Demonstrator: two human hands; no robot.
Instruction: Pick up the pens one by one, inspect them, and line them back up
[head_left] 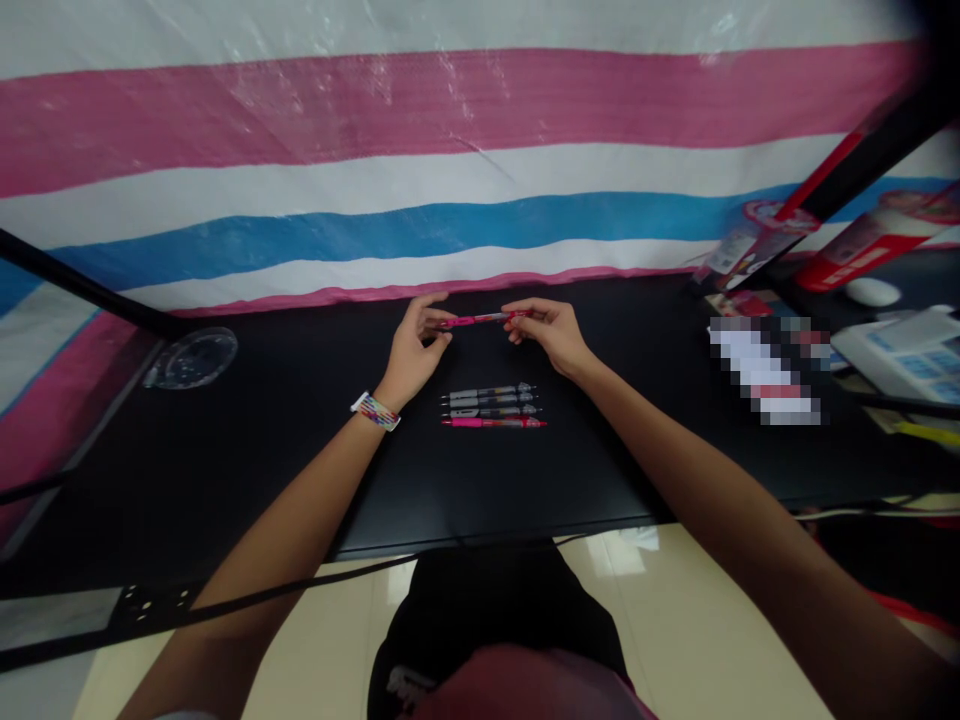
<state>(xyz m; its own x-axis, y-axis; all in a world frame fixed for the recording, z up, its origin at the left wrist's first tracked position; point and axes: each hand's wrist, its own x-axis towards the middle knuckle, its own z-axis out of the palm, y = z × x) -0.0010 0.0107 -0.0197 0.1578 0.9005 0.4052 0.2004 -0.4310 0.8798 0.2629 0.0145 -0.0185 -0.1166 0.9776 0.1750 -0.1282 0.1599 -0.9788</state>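
A pink and red pen (480,319) is held level between my two hands, just above the far part of the black table. My left hand (420,340) pinches its pink end, with a patterned band on that wrist. At the red end, my right hand (549,330) has its thumb and fingers closed on the pen. Nearer to me lie several pens in a stack of parallel rows: grey and black pens (491,401) and, closest, another pink and red pen (493,423).
A clear round plastic lid (196,358) lies at the left on the black table (300,450). To the right stand a plastic cup (739,245) and a red container (862,250), with a white calculator-like device (911,350) nearby. A striped sheet (450,110) hangs behind.
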